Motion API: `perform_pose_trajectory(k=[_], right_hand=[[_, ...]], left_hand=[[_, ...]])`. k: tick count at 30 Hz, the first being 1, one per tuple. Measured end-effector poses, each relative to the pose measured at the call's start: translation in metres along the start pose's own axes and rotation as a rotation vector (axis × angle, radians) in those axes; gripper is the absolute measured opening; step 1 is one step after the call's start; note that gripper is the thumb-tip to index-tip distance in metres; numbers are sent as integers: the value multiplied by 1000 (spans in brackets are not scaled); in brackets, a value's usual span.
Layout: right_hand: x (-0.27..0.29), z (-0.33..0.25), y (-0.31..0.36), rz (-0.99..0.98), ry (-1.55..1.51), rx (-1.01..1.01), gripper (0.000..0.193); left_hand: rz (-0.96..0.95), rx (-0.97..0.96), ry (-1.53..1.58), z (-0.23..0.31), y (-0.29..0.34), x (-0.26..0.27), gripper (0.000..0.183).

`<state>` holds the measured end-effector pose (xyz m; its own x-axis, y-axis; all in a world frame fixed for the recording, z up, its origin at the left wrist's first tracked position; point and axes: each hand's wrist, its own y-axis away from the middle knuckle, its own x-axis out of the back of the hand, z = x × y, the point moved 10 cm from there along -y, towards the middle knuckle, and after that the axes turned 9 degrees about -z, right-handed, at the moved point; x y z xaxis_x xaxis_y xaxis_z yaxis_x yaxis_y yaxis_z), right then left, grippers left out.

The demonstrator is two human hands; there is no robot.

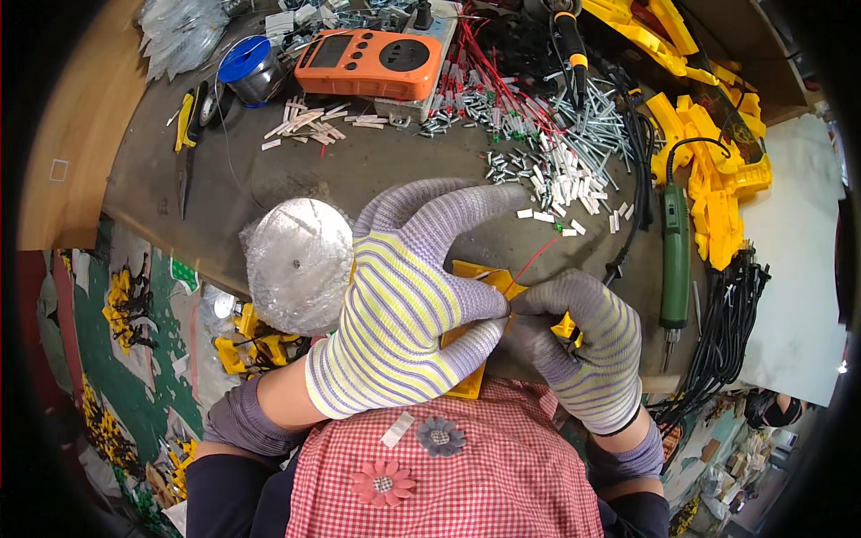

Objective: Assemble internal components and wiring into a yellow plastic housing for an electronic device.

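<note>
Both my hands wear white gloves with purple and yellow-green stripes and greyed fingertips. A yellow plastic housing (468, 387) lies at the table's near edge, partly under my left hand (395, 309). Thumb and one finger of that hand pinch together over the housing, while its other fingers stretch out above. A thin red wire (536, 265) rises from the pinch. My right hand (587, 345) is closed, its fingertips meeting the left ones; what they grip is hidden. Beside its curled fingers shows a small yellow piece (565, 326).
A bubble-wrapped disc (300, 260) sits left of my left hand. Behind are an orange meter (369, 63), a solder spool (251, 72), yellow-handled pliers (186, 134), screws (596, 117) and white sleeves (574, 184). On the right are a green electric screwdriver (675, 255), yellow housings (708, 179) and black cables (731, 314).
</note>
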<state>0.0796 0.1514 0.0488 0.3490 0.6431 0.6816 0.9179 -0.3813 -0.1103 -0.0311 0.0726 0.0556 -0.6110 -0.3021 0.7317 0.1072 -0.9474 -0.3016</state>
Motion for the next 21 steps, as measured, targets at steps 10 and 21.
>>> perform_pose_trajectory(k=[10, 21], right_hand=[[-17, -38, -2, -133, 429, 500, 16], [0, -26, -8, -39, 251, 314, 18]], left_hand=[[-193, 54, 290, -20, -9, -18, 21], [-41, 6, 2, -4, 0, -11, 17]])
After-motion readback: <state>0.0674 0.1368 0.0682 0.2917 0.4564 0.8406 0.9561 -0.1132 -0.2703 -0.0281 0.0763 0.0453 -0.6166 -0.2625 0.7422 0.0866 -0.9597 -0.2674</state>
